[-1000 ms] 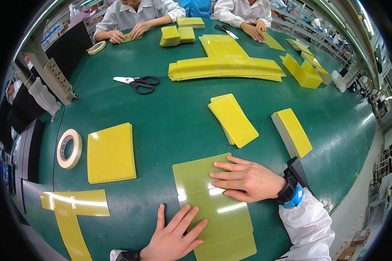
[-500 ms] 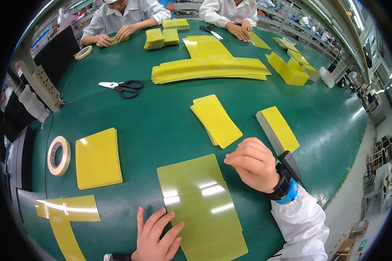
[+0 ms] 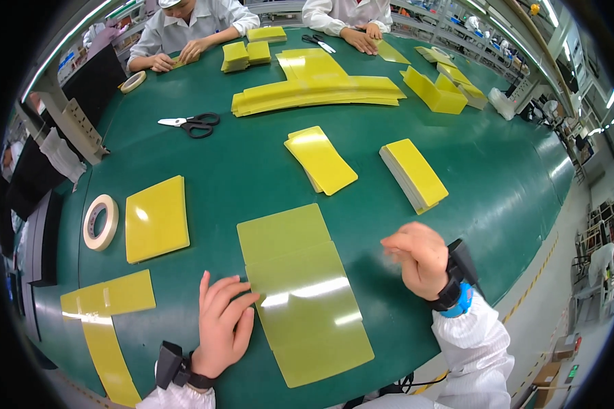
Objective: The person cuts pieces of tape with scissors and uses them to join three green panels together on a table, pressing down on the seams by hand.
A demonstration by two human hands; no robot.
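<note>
Overlapping thin yellow-green sheets (image 3: pixel 297 290) lie on the green table (image 3: pixel 245 170) in front of me. My left hand (image 3: pixel 222 324) rests flat, fingers spread, with its fingertips at the sheets' left edge. My right hand (image 3: pixel 419 258) hovers just right of the sheets, fingers curled together and blurred; I see nothing in it. Both wrists carry dark bands.
A tape roll (image 3: pixel 101 222) and a yellow stack (image 3: pixel 157 218) lie at left, yellow strips (image 3: pixel 109 320) at lower left. Two more stacks (image 3: pixel 320 160) (image 3: pixel 414 175) sit beyond the sheets. Scissors (image 3: pixel 191 123) and long yellow piles (image 3: pixel 317 92) lie farther back. Other people's hands (image 3: pixel 184 53) work at the far edge.
My right hand lifted off the sheets and moved to the right, closing its fingers. My left hand slid left to the sheets' edge. The view shifted right.
</note>
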